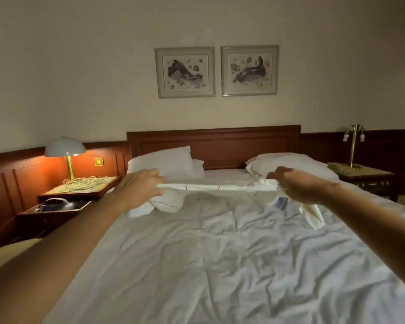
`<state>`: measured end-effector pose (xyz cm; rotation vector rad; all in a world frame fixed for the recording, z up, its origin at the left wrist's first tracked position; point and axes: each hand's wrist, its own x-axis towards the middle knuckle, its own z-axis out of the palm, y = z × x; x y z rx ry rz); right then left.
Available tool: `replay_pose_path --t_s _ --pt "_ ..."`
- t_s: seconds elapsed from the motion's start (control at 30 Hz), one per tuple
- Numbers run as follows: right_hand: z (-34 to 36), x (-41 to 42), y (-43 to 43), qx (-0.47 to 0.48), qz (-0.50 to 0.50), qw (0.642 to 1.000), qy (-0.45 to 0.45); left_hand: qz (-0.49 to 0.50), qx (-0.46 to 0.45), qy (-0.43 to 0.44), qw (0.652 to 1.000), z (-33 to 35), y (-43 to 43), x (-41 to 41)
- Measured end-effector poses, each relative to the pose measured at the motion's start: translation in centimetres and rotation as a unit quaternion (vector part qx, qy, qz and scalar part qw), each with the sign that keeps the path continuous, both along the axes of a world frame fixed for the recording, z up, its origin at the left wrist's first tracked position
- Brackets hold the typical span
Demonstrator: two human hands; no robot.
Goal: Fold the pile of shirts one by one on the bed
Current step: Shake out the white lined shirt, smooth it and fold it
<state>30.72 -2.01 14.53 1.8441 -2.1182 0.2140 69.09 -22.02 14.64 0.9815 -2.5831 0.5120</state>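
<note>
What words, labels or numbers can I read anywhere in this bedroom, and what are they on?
No text here can be read.
Left framed picture and right framed picture: painted shapes only, no caption visible.
White shirt: thin dark lines, no lettering visible.
Yellow wall switch: too small to show any marking.

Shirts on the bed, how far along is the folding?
Done: no folded shirt shows on the bed. In hand: left hand and right hand grip one white shirt stretched between them, off the bed. Left: folding it, plus the crumpled cloth and a blue piece under it.
</note>
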Motion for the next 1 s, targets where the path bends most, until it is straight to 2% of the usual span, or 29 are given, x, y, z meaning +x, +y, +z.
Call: replay_pose_path --t_s 0.1,0.2,0.3,0.37,0.43,0.47,0.57,0.67,0.77,0.83,0.9,0.93,0.97,1.0 --pt "-10.4 1.0 4.5 0.079 -0.031 0.996 0.001 0.024 0.092 -0.044 0.995 -10.5 3.3 2.2" --pt "-21.3 2.4 9.6 0.154 -0.040 0.986 -0.053 0.077 0.193 -0.072 0.976 -21.0 7.4 5.3" --pt "-29.3 4.7 14.7 0.216 -0.019 0.967 -0.133 0.117 0.227 -0.129 0.958 -28.8 11.1 9.2" --pt "-32.1 5.4 17.3 0.167 -0.026 0.970 -0.175 0.095 0.180 -0.115 0.972 -31.2 12.6 11.3" --pt "-32.9 5.3 19.0 0.099 -0.041 0.977 -0.187 0.069 0.123 -0.056 0.988 -32.2 12.9 12.5" --pt "-32.9 5.3 19.5 0.073 -0.040 0.977 -0.198 0.071 0.123 -0.053 0.988 -32.1 12.9 13.2" --pt "-32.0 5.8 20.0 0.039 -0.010 0.977 -0.209 0.110 0.203 -0.154 0.961 -30.7 13.1 15.1" --pt "-30.0 6.7 20.2 0.053 0.010 0.980 -0.193 0.114 0.224 -0.208 0.945 -28.6 13.6 16.0" --pt "-27.2 7.8 20.4 0.116 0.011 0.975 -0.191 0.164 0.264 -0.219 0.925 -25.9 15.0 16.2" --pt "-25.3 8.4 20.7 0.187 -0.009 0.949 -0.255 0.178 0.301 -0.249 0.903 -24.2 15.9 16.3" --pt "-23.6 9.1 21.1 0.274 -0.014 0.875 -0.398 0.187 0.375 -0.280 0.864 -23.2 16.3 16.8" --pt "-23.2 9.6 21.3 0.299 -0.014 0.838 -0.456 0.198 0.436 -0.267 0.836 -23.2 16.4 17.2" --pt "-22.9 10.1 21.5 0.294 -0.004 0.826 -0.480 0.212 0.496 -0.229 0.810 -23.4 16.4 17.7" --pt "-23.0 10.5 21.7 0.270 0.012 0.843 -0.466 0.212 0.533 -0.177 0.800 -23.7 16.1 18.0"
